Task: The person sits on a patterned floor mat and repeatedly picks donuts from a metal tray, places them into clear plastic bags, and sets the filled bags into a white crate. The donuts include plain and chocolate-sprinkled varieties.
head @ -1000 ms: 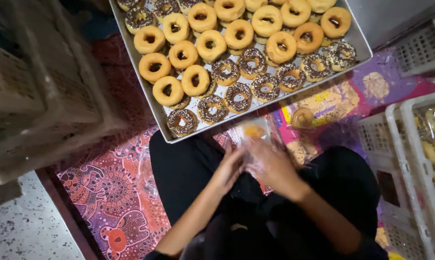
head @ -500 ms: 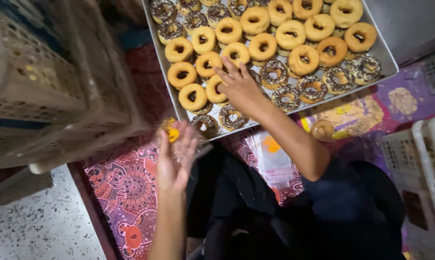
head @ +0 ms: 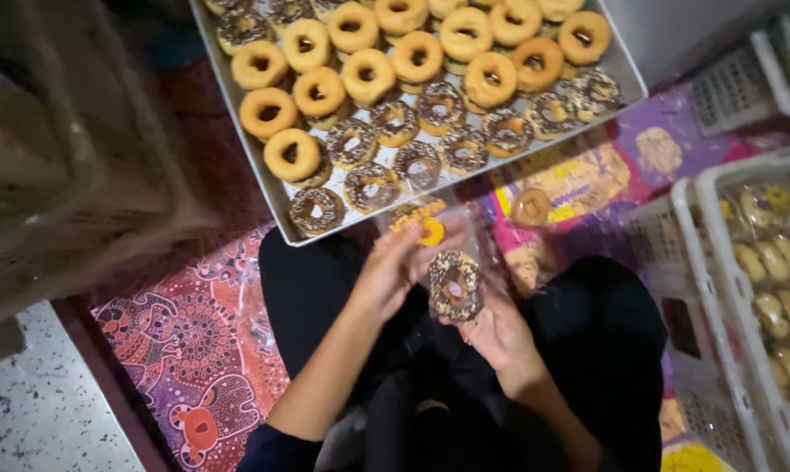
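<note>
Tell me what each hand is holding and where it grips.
The right hand holds a chocolate sprinkled doughnut by its lower edge. The left hand holds a clear plastic bag near its opening, beside the doughnut.

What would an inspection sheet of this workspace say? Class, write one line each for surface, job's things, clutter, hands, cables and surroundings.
Surface: patterned floor mat, partly covered.
Job's things: chocolate sprinkled doughnut at a clear plastic bag; metal tray of plain and sprinkled doughnuts.
Clutter: one wrapped doughnut lying on the mat.
Hands: right hand has the doughnut in its grip; left hand holds the bag.
Cables: nothing seen.
Surroundings: white crate of bagged doughnuts on the right, empty crates on the left.
</note>
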